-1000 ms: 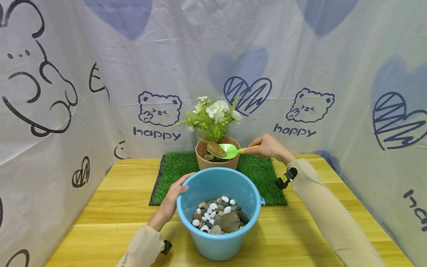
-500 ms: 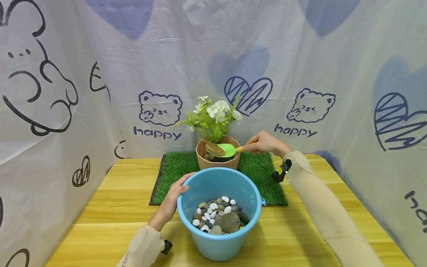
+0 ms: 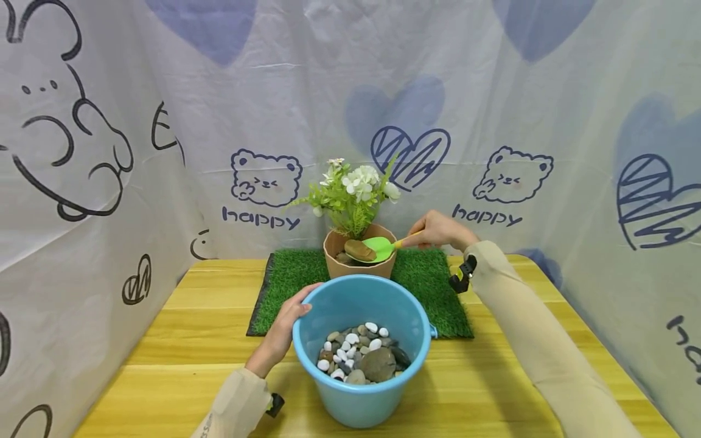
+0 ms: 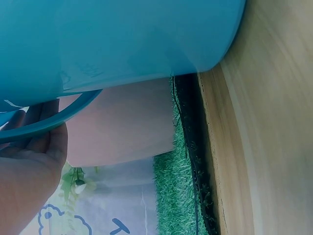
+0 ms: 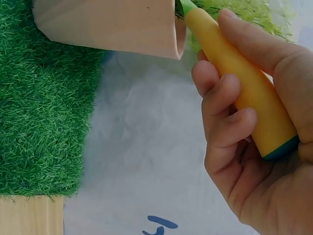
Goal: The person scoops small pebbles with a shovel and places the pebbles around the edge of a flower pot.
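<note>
My right hand (image 3: 440, 231) grips the yellow handle (image 5: 244, 83) of a small trowel with a green blade (image 3: 380, 248). On the blade, over the opening of the pinkish-brown pot (image 3: 358, 267), lies a brown stone (image 3: 359, 250). White flowers with green leaves (image 3: 355, 194) stand in the pot, and more stones show inside it, partly hidden. My left hand (image 3: 282, 331) holds the left rim of the blue bucket (image 3: 361, 395), fingers outside and under a blue band in the left wrist view. White and grey pebbles and a large dark stone (image 3: 378, 364) lie in the bucket.
The pot stands on a green grass mat (image 3: 432, 292), and the bucket stands in front of it on the wooden table (image 3: 191, 340). Printed cloth (image 3: 328, 91) hangs behind the table and on both sides. A handle lug juts from the bucket's right side.
The right hand has risen slightly, and the trowel has tilted a little with the stone on its blade. The left hand has kept its hold on the bucket.
</note>
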Available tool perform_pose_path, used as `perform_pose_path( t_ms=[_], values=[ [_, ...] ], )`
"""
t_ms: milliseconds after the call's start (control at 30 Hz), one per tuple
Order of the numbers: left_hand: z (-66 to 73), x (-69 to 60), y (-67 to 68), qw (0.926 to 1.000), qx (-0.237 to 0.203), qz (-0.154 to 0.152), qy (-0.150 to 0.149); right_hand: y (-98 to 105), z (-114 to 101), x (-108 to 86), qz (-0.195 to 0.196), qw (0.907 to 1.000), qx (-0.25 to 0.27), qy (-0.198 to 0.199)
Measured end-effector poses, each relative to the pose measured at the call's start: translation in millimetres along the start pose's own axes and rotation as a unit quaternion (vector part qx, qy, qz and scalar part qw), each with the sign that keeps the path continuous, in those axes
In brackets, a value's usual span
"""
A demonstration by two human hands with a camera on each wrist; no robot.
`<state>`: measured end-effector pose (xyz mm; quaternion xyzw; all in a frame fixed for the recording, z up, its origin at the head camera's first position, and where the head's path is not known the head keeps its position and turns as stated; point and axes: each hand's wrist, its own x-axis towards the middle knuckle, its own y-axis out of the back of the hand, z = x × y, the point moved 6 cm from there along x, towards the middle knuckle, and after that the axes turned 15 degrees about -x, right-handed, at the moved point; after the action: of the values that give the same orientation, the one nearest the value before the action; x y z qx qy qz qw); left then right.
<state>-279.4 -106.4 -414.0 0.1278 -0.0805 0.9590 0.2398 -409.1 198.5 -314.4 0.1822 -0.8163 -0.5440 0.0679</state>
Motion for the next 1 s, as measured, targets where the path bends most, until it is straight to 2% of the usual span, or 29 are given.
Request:
perform_pose_path(
  t_ms=[433, 667, 1000],
  values=[
    [0.7, 0.5, 0.0, 1.0000, 0.004, 0.005, 0.003, -2, -19, 14.1, 0.026, 0.9956, -0.086, 0.026],
    [-0.9, 0.4, 0.8, 1.0000, 0.004, 0.004, 0.008, 1, -35, 13.8, 0.070, 0.9844, -0.156, 0.042],
    [-1.5, 0.2, 1.2, 1.0000, -0.001, 0.001, 0.003, 2, -42, 7.8, 0.064, 0.9851, -0.159, 0.016]
  ],
)
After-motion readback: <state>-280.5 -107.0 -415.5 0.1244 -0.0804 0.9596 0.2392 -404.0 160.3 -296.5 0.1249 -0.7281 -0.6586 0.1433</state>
